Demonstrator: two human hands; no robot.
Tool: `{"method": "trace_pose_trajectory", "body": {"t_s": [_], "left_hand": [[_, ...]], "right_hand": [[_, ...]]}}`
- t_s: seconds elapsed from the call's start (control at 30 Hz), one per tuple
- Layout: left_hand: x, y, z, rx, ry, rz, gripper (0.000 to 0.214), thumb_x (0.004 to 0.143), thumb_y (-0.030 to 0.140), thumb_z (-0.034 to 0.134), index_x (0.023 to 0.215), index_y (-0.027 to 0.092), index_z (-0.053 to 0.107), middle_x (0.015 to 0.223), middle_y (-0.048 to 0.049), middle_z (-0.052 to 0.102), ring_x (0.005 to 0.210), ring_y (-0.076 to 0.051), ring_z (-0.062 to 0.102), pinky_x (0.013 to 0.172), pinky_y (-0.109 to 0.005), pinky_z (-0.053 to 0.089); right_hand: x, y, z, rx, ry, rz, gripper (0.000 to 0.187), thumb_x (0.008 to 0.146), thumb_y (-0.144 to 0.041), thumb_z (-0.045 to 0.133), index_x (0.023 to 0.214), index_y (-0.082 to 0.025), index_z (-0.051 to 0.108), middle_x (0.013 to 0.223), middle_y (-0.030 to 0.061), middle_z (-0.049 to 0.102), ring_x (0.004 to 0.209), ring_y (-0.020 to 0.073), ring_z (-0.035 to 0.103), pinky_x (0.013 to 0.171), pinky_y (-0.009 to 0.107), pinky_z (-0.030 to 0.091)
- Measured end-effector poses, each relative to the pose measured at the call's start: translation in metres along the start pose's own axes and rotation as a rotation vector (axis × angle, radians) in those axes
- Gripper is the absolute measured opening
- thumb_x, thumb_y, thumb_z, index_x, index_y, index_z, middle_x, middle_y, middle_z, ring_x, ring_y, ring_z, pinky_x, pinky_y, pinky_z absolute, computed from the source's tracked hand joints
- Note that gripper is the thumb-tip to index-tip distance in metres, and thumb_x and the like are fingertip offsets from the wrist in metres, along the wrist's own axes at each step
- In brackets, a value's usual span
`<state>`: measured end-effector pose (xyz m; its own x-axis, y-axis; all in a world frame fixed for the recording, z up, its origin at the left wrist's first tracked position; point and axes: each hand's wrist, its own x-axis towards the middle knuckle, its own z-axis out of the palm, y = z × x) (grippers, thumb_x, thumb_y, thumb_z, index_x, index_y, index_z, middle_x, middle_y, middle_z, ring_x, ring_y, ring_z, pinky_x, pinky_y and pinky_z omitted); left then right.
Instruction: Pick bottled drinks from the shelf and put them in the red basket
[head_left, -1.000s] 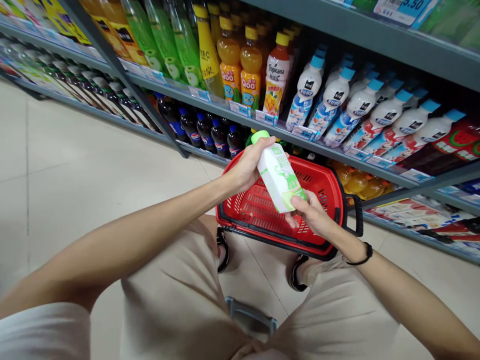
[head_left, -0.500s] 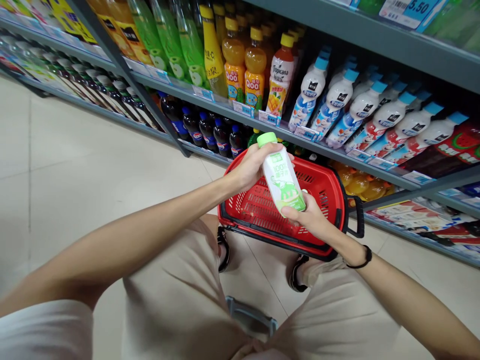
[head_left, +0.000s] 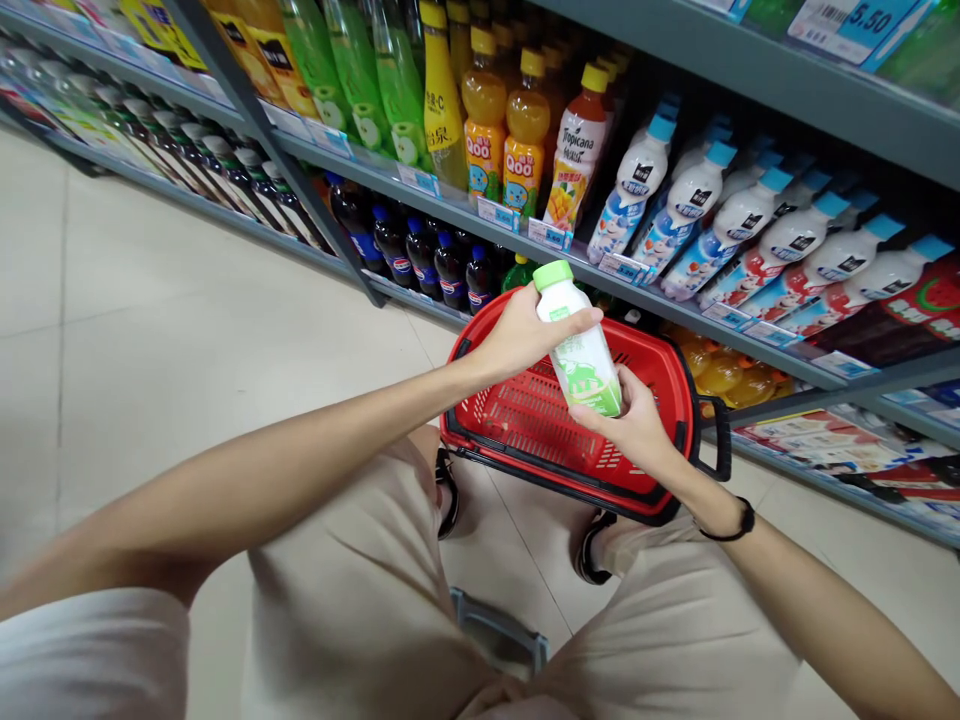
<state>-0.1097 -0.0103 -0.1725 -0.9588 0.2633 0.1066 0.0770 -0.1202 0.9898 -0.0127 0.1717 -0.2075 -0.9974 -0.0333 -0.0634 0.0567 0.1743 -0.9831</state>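
A white and green drink bottle [head_left: 581, 355] with a green cap is held tilted in both hands above a red shopping basket [head_left: 495, 425]. My left hand [head_left: 529, 335] is closed around its upper part just below the cap, with the thumb across the front. Around the bottle's base, my right hand [head_left: 630, 415] is closed, thumb on the near side. The basket stands on the floor between my feet and the shelf, its black handle [head_left: 714, 437] at the right end.
Along the far side runs a grey shelf [head_left: 450, 210] of drinks. Qoo bottles [head_left: 523, 140], a Tropicana bottle [head_left: 577, 150] and several white blue-capped bottles [head_left: 694, 200] stand on it. Pepsi bottles [head_left: 450, 270] occupy the lower level. A grey stool-like frame [head_left: 499, 630] is beneath me.
The bottle has turned a little and shifted slightly right in my hands. My left thumb now lies across its front. The view has moved slightly, while the basket stays in place.
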Motion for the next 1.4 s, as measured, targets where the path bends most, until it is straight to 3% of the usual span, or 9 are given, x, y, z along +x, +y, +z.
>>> {"method": "trace_pose_trajectory", "body": {"t_s": [0.13,0.3,0.43,0.63,0.87,1.13,1.23,1.4], "left_hand": [[0.002,-0.003,-0.002,-0.053,0.04,-0.024,0.055,0.069,0.057,0.094,0.09,0.016,0.063,0.086,-0.0055,0.071,0.074,-0.016,0.066,0.064,-0.027,0.054],[0.005,-0.007,-0.006,-0.114,0.098,-0.028,0.058,0.066,0.055,0.093,0.097,0.013,0.066,0.095,-0.0083,0.073,0.076,-0.016,0.066,0.066,-0.026,0.054],[0.007,-0.008,-0.007,-0.115,0.092,-0.003,0.055,0.068,0.053,0.088,0.1,0.013,0.066,0.095,-0.0088,0.073,0.077,-0.016,0.065,0.07,-0.027,0.054],[0.006,-0.007,-0.001,-0.1,0.023,0.012,0.045,0.078,0.052,0.079,0.099,0.014,0.067,0.089,-0.0074,0.073,0.075,-0.017,0.066,0.069,-0.029,0.055],[0.007,-0.001,0.004,-0.201,-0.052,-0.05,0.04,0.085,0.05,0.071,0.098,0.013,0.067,0.096,-0.0138,0.08,0.082,-0.022,0.076,0.077,-0.033,0.061],[0.006,0.0,0.001,-0.291,-0.075,-0.065,0.034,0.083,0.043,0.078,0.097,0.014,0.066,0.101,-0.016,0.084,0.083,-0.027,0.08,0.078,-0.039,0.066],[0.004,0.001,0.0,-0.307,-0.072,-0.079,0.034,0.083,0.043,0.078,0.097,0.014,0.065,0.103,-0.0171,0.084,0.087,-0.028,0.082,0.077,-0.039,0.066],[0.004,0.001,-0.003,-0.29,-0.071,-0.076,0.035,0.084,0.043,0.077,0.097,0.013,0.065,0.102,-0.018,0.083,0.084,-0.028,0.082,0.077,-0.041,0.067]], "right_hand": [[0.003,-0.004,-0.005,0.098,-0.081,-0.013,0.062,0.068,-0.061,0.098,0.098,-0.024,0.058,0.087,0.0011,0.067,0.072,0.0168,0.059,0.059,0.028,0.049],[0.012,-0.008,-0.021,0.252,-0.417,0.109,0.056,0.093,-0.075,0.071,0.089,-0.02,0.062,0.067,-0.0036,0.055,0.045,0.0102,0.048,0.042,0.025,0.036],[0.015,-0.008,-0.023,0.231,-0.553,0.208,0.06,0.09,-0.077,0.074,0.085,-0.018,0.061,0.064,-0.0012,0.06,0.046,0.0121,0.055,0.04,0.024,0.041],[0.009,-0.009,-0.015,0.186,-0.486,0.181,0.06,0.084,-0.072,0.084,0.098,-0.017,0.061,0.081,0.0066,0.075,0.053,0.0141,0.066,0.043,0.025,0.052],[0.003,-0.013,-0.011,0.153,-0.364,0.188,0.064,0.076,-0.068,0.092,0.1,-0.015,0.063,0.068,0.0021,0.072,0.053,0.0151,0.067,0.046,0.026,0.057],[0.003,-0.008,-0.002,0.111,-0.189,0.233,0.077,0.059,-0.057,0.103,0.098,-0.025,0.044,0.075,-0.002,0.075,0.052,0.0163,0.068,0.044,0.029,0.058],[0.003,-0.008,0.001,0.116,-0.178,0.248,0.08,0.056,-0.055,0.104,0.097,-0.026,0.041,0.076,-0.0017,0.076,0.056,0.0184,0.072,0.046,0.029,0.059],[0.003,-0.011,0.002,0.113,-0.222,0.24,0.076,0.064,-0.056,0.1,0.098,-0.027,0.04,0.072,-0.0031,0.074,0.052,0.0162,0.068,0.045,0.029,0.057]]}}
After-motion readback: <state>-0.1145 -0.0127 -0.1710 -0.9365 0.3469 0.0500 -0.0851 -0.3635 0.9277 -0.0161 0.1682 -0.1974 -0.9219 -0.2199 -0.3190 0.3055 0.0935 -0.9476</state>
